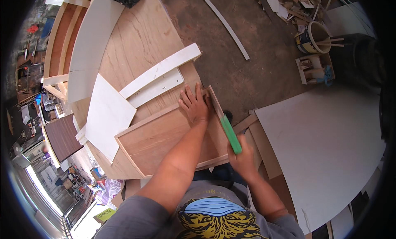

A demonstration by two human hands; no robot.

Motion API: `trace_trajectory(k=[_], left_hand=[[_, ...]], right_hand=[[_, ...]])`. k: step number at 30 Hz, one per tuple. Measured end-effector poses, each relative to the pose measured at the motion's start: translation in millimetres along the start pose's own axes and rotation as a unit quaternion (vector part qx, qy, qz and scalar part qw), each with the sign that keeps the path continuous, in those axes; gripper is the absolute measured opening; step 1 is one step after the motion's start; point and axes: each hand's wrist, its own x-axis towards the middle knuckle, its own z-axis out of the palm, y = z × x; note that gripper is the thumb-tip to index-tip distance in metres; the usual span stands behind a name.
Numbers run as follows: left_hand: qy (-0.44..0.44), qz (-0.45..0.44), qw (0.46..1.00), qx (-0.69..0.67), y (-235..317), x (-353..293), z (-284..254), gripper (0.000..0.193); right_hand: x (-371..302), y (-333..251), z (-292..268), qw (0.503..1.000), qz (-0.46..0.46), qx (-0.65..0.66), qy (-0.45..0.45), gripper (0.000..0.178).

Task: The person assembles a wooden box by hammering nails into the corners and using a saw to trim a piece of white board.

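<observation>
A shallow wooden tray-like frame (159,140) with raised rims and a thin panel bottom lies on the near end of the plywood bench, its near rim close to my body. My left hand (195,103) rests on its far rim near the far right corner, fingers spread. In my right hand (242,154) I grip a long green block-shaped tool (231,134), which lies along the top of the frame's right rim. Its underside is hidden, so its exact kind does not show.
White boards (165,72) and a white panel (108,117) lie beyond the frame on the plywood bench (142,30). A large white sheet (321,144) stands to the right. On the floor are a bucket (308,40), a box (307,76), scrap wood (295,8) and a curved strip (225,25).
</observation>
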Motion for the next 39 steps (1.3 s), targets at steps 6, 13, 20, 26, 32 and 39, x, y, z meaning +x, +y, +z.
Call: trace_trajectory(k=[6, 13, 20, 26, 32, 39], left_hand=[[-0.003, 0.0, 1.0, 0.011, -1.0, 0.7, 2.9, 0.07], [-0.025, 0.006, 1.0, -0.003, 3.9, 2.7, -8.2, 0.068], [-0.014, 0.003, 1.0, 0.009, 1.4, -0.8, -2.4, 0.065], [-0.011, -0.001, 1.0, 0.019, -1.6, 3.7, 1.2, 0.066], [-0.031, 0.001, 0.999, 0.016, -2.5, -2.5, -4.9, 0.068], [-0.022, -0.003, 1.0, -0.016, 2.6, 3.7, -5.6, 0.068]], right_hand=[[-6.4, -8.1, -4.3, 0.999, 0.025, -0.01, -0.032, 0.018], [19.6, 10.9, 23.7, 0.999, 0.032, -0.005, -0.015, 0.022], [25.3, 22.1, 17.5, 0.998, 0.052, 0.023, -0.022, 0.023], [-8.9, 15.1, 4.3, 1.0, 0.003, 0.006, -0.016, 0.021], [3.7, 12.9, 12.1, 1.0, 0.014, 0.026, -0.005, 0.014], [24.1, 13.4, 23.8, 0.999, 0.025, 0.025, 0.015, 0.015]])
